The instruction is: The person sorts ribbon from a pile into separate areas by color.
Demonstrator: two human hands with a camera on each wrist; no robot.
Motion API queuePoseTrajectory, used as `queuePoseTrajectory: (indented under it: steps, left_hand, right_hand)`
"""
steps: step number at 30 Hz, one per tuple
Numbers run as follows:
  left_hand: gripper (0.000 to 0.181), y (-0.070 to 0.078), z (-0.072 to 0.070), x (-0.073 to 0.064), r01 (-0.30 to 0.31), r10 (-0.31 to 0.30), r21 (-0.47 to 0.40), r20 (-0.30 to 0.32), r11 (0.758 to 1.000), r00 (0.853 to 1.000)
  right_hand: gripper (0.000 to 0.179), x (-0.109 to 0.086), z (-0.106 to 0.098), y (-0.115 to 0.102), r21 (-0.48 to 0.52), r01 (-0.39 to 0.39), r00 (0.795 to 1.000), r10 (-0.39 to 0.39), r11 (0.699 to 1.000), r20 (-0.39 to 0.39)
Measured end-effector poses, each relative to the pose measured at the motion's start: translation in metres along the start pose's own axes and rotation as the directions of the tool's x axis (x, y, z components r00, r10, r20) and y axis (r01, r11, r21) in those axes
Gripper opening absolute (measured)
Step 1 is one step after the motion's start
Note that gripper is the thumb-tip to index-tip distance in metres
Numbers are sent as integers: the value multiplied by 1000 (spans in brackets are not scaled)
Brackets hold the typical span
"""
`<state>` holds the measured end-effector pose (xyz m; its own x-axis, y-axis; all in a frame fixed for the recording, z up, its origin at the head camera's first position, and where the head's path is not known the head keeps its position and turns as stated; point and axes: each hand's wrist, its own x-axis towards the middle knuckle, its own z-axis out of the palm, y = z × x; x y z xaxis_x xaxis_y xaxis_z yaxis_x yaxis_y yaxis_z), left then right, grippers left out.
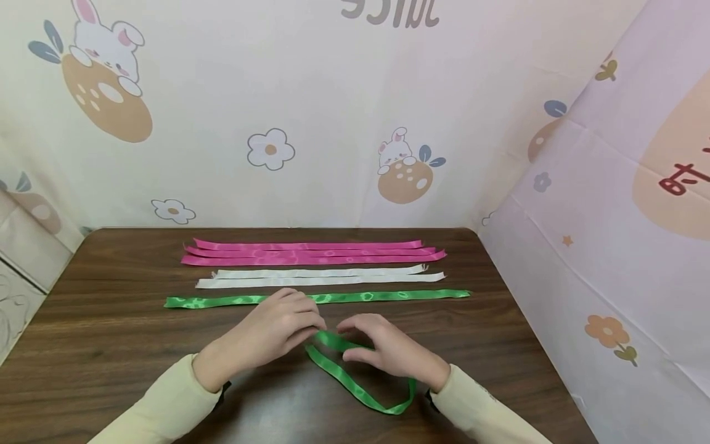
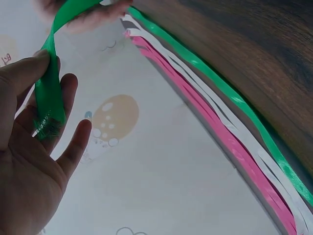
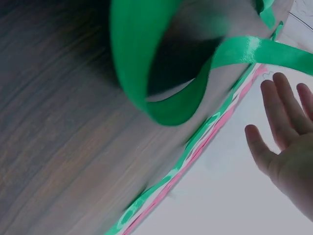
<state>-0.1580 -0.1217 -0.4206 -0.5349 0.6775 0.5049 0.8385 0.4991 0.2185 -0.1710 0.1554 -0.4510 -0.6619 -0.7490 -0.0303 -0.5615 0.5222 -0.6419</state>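
My left hand [image 1: 280, 324] pinches one end of a shiny green ribbon [image 1: 348, 383] between thumb and fingers. In the left wrist view the frayed tip of that green ribbon [image 2: 50, 93] lies across the fingers. From there the strip runs toward my right hand [image 1: 388, 348] and loops down near the tabletop. My right hand is beside the loop, thumb and index finger spread apart. The right wrist view shows its fingers [image 3: 283, 110] extended, with the ribbon passing just beyond them; whether they touch it is unclear.
A second green ribbon [image 1: 399, 296] lies flat across the brown wooden table [image 1: 100, 351], just beyond the hands. Behind it lie two white ribbons [image 1: 333, 280], then several pink ribbons [image 1: 310, 254] near the back edge. A cloth printed with rabbits and flowers [image 1: 327, 92] hangs behind the table.
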Motion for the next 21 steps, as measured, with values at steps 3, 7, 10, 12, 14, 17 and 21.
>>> queuePoseTrajectory:
  steps: [3, 7, 10, 12, 14, 17, 21]
  left_hand:
    - [13, 1, 0, 1, -13, 13, -2, 3, 1000, 1000]
    - [15, 0, -2, 1, -20, 20, 4, -20, 1000, 1000]
    - [17, -2, -5, -1, -21, 22, 13, -48, 1000, 999]
    - [18, -4, -7, -3, -20, 21, 19, -63, 1000, 998]
    - [20, -6, -11, -5, -14, 16, 29, -72, 999, 997]
    - [22, -9, -16, -9, 1, 3, 49, -89, 999, 996]
    - [24, -13, -23, -14, 19, -11, 67, -119, 998, 993]
  right_hand:
    - [39, 2, 0, 0, 46, 22, 999, -23, 999, 24]
    - [20, 3, -1, 0, 24, 69, 997, -69, 997, 21]
    - [11, 0, -3, 0, 9, 55, 998, -55, 998, 12]
    - [9, -2, -4, 1, 24, 20, 1000, -20, 1000, 17]
    - [8, -5, -6, 3, 40, -20, 999, 19, 999, 26]
    - [8, -11, -8, 5, 73, -77, 996, 73, 994, 49]
    - [8, -21, -12, 8, 125, -144, 988, 135, 982, 74]
